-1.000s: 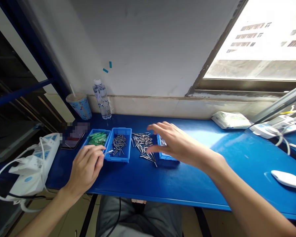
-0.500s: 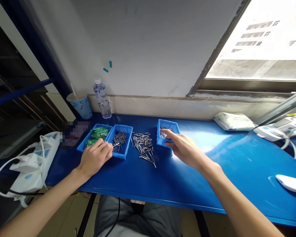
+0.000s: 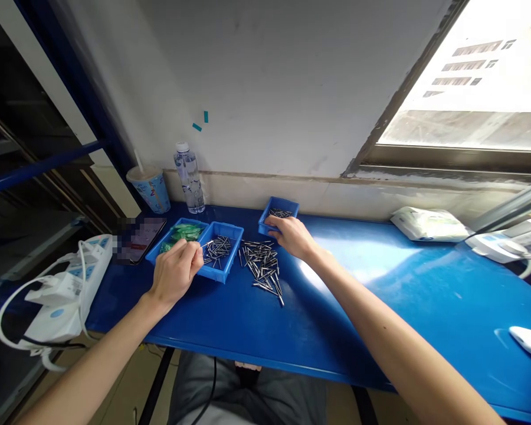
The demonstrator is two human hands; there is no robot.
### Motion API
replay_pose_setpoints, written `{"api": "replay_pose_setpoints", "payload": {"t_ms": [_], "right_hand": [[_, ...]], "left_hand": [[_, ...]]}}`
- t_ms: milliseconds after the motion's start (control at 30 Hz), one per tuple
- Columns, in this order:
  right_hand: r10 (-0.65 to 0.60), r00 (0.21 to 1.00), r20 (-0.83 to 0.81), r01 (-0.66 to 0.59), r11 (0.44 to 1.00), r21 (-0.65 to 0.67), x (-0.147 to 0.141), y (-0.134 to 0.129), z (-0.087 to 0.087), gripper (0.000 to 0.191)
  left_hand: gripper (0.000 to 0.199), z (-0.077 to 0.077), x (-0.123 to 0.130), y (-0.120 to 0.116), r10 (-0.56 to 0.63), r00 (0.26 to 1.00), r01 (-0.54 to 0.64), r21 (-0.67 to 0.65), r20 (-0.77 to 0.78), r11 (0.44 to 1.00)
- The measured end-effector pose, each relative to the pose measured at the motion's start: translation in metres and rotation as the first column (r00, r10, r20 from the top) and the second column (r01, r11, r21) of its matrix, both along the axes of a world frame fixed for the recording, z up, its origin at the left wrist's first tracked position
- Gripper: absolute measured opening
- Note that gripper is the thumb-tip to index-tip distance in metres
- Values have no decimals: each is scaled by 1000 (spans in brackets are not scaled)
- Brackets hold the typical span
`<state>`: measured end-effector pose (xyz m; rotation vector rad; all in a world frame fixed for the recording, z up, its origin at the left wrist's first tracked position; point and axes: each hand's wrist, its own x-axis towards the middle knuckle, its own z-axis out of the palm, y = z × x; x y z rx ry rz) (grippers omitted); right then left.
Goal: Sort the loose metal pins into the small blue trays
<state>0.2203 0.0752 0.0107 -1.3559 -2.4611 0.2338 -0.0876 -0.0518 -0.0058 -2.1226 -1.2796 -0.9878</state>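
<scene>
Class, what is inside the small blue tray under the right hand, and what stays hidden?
Metal pins show at the back of the small blue tray; the right hand covers its front part.

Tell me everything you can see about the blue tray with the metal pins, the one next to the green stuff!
The blue tray is a small, shallow, open box that looks like plastic, with sloping walls. It sits flat on the blue table. Thin silvery metal pins lie jumbled inside. Its side meets another blue tray holding green pieces, and the left hand is right beside it.
</scene>
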Motion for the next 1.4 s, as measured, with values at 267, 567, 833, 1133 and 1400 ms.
{"api": "replay_pose_setpoints", "payload": {"t_ms": [267, 567, 833, 1133, 1400], "right_hand": [[200, 972, -125, -204, 979, -22, -25, 3, -10, 39], [235, 968, -90, -239, 970, -33, -18, -28, -11, 40], [242, 966, -92, -242, 970, 9, -10, -63, -16, 37], [210, 976, -48, -211, 977, -21, -11, -80, 0, 29], [316, 912, 260, -391, 861, 325, -59, -100, 26, 28]], "left_hand": [[15, -6, -10, -7, -3, 1000, 3, 29, 18, 1000], [15, -5, -7, -5, 26, 995, -31, 40, 100, 999], [24, -4, 0, 2, 44, 990, -37, -50, 134, 998], [29, -3, 9, 20, 61, 987, -44, -113, 152, 993], [32, -4, 8, 29, 126, 982, -107, -131, 139, 986]]}}
